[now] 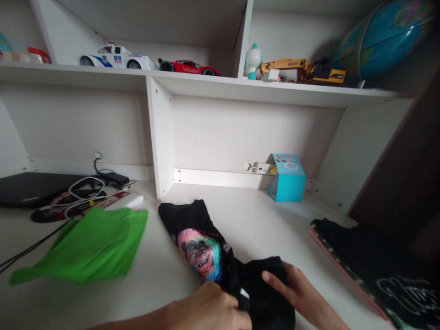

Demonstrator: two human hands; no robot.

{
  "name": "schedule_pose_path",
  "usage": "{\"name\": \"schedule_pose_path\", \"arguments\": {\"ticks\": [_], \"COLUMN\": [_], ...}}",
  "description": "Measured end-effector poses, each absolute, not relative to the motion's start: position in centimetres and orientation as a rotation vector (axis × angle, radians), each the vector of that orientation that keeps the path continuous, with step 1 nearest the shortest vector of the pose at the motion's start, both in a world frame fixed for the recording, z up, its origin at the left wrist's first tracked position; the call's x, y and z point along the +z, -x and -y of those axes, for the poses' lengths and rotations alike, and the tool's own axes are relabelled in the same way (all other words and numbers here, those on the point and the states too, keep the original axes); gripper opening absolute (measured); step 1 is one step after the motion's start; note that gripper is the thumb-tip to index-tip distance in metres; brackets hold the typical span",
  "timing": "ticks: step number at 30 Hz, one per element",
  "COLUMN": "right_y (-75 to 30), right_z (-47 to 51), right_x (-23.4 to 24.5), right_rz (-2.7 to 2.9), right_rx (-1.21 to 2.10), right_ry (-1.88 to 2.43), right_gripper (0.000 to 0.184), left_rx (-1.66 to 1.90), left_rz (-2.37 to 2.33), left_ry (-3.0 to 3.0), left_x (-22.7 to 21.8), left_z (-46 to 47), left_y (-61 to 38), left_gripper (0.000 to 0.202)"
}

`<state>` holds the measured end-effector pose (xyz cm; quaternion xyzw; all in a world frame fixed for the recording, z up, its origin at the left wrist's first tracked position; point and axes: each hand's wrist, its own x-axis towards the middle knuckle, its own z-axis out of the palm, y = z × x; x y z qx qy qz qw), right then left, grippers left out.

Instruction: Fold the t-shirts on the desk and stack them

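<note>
Softly crumpled, the black garment [256, 298] lies at six o'clock, smooth matte cloth with a multicoloured print [201, 254] on its outstretched part and a small white tag [244, 293] near the left hand. At eight o'clock a bright green cloth [99, 245] spreads thin and limp, its outline roughly four-sided with one drawn-out corner. A flat, dark folded stack of cloth [371, 263] at four o'clock shows pale lettering and a pinkish layer along its edge.

All of these lie on a smooth white bench [240, 213] under a white shelf [202, 87]. Toward three o'clock stands a turquoise tent-shaped card stand [290, 185]; at nine o'clock, a flat black device [34, 189] lies beside tangled cables. On the shelf are a white toy car [118, 58] at ten o'clock, a glossy red one [189, 67] at eleven, and a rounded blue globe [381, 41] at two.

The right hand [299, 289] grips the garment's edge, thumb on top, other fingers hidden behind. The left hand [213, 308], slightly blurred, touches the cloth with curled fingers; whether they pinch it, I cannot tell.
</note>
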<state>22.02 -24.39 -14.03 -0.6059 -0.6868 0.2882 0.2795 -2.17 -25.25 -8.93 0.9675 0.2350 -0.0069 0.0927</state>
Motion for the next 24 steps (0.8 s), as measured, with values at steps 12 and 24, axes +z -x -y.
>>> {"name": "schedule_pose_path", "arguments": {"ticks": [12, 24], "right_y": [-23.4, -25.8], "right_z": [20.4, 21.1], "right_x": [-11.3, -6.8], "right_rz": [1.747, 1.618], "right_rx": [0.735, 0.455], "right_ry": [1.372, 1.427], "right_gripper": [0.034, 0.032], "left_rx": [0.251, 0.47], "left_rz": [-1.123, -0.803], "left_ry": [-2.622, -2.309], "left_x": [-9.9, -7.6], "left_z": [21.0, 20.7], "left_y": [1.9, 2.8], "left_gripper": [0.013, 0.026]}}
